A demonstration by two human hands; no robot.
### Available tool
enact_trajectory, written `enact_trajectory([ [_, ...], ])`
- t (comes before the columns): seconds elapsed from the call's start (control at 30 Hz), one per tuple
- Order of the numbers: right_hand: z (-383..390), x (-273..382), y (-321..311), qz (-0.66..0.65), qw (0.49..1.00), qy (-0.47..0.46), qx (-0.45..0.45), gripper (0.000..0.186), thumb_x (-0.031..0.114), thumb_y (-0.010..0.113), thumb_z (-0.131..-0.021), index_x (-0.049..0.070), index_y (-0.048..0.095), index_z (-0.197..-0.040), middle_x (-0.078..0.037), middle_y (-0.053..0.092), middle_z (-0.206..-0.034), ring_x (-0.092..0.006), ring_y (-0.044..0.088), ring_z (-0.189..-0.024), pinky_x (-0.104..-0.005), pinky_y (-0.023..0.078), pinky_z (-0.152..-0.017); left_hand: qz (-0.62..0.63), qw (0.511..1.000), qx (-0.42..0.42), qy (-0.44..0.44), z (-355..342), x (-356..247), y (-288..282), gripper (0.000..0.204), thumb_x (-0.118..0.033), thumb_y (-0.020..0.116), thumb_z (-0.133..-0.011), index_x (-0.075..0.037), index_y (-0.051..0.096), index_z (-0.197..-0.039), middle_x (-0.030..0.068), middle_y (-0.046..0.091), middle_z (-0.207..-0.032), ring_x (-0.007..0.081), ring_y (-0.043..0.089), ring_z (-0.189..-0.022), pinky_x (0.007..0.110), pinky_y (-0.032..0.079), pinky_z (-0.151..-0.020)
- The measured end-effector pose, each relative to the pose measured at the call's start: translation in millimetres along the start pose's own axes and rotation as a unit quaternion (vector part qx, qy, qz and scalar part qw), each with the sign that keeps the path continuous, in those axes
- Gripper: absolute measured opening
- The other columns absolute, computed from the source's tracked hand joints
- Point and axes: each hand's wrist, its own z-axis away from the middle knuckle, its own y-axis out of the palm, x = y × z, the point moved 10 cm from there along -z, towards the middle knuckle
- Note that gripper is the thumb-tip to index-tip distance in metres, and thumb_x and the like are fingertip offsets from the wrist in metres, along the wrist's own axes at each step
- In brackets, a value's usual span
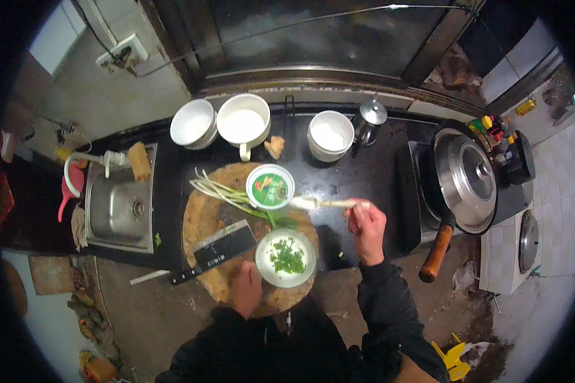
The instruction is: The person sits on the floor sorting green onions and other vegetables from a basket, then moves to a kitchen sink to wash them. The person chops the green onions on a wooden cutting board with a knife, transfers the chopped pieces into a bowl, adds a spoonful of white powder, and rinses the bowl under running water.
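On the round wooden cutting board [201, 210] stands a bowl [286, 279] with white contents and chopped green scallions [287, 257] in its middle. My left hand [245, 290] is at the bowl's lower left rim, its fingers curled and blurred; whether they grip the rim is unclear. My right hand [366, 233] pinches the end of a pale spoon [326, 203], held level, its whitish head pointing left toward a round white tub [269, 186] with a green top. A cleaver [225, 246] lies left of the bowl. Whole scallions [227, 195] lie behind it.
At the back stand white bowls [193, 123], a large white mug [243, 119], stacked white cups [330, 135] and a metal pot [370, 119]. A ginger piece [275, 147] lies nearby. A sink [115, 214] is left; a lidded pan [465, 182] with a wooden handle [437, 255] sits right.
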Motion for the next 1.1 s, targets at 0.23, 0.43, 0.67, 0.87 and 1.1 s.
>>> enact_trajectory([
  [0.23,101.1,50.2,61.5,0.34,0.849,-0.362,0.181,0.016,0.0,0.065,-0.075,0.0,0.071,-0.09,-0.012,0.07,-0.08,-0.0231,0.066,-0.068,-0.0316,0.052,-0.061,-0.003,1.0,-0.019,0.013,-0.5,-6.5,-3.5,0.022,-0.028,0.042,-0.1,-0.009,0.052,-0.104,0.0215,0.064,-0.088,0.0431,0.062,-0.083,0.049,0.047,-0.068],
  [0.43,96.3,47.5,45.9,0.321,0.894,-0.286,0.127,0.013,-0.002,0.064,-0.078,0.001,0.071,-0.089,-0.012,0.069,-0.081,-0.0225,0.065,-0.066,-0.0306,0.051,-0.06,0.01,1.0,-0.011,-0.013,-4.2,-2.1,-1.4,0.023,-0.027,0.041,-0.099,-0.007,0.053,-0.1,0.0221,0.064,-0.086,0.0427,0.062,-0.083,0.049,0.047,-0.069],
  [0.67,13.5,6.1,-12.9,0.132,0.983,-0.093,-0.082,0.022,0.017,0.053,-0.099,0.0,0.067,-0.102,0.0,0.061,-0.077,-0.0021,0.043,-0.051,-0.0184,0.031,-0.045,-0.003,1.0,-0.013,-0.001,-5.5,-5.2,-2.5,0.024,-0.024,0.041,-0.099,-0.004,0.054,-0.097,0.0227,0.063,-0.087,0.0419,0.062,-0.083,0.048,0.047,-0.069],
  [0.87,-118.5,45.9,-20.4,0.321,0.878,-0.269,-0.232,0.028,0.028,0.061,-0.094,0.002,0.071,-0.097,-0.009,0.067,-0.081,-0.0194,0.062,-0.068,-0.0331,0.048,-0.063,0.005,1.0,-0.023,0.018,-5.5,-5.5,-3.6,0.023,-0.024,0.044,-0.098,-0.004,0.055,-0.097,0.0224,0.063,-0.087,0.0398,0.062,-0.083,0.046,0.047,-0.069],
  [1.1,-182.9,-3.7,16.2,0.491,0.838,-0.172,-0.163,0.029,0.03,0.06,-0.089,0.004,0.072,-0.091,-0.018,0.064,-0.086,-0.0382,0.063,-0.078,-0.043,0.05,-0.07,0.006,0.999,-0.037,0.028,-5.0,2.8,-4.7,0.021,-0.024,0.048,-0.097,-0.005,0.056,-0.095,0.0195,0.064,-0.082,0.0368,0.064,-0.078,0.044,0.048,-0.067],
])
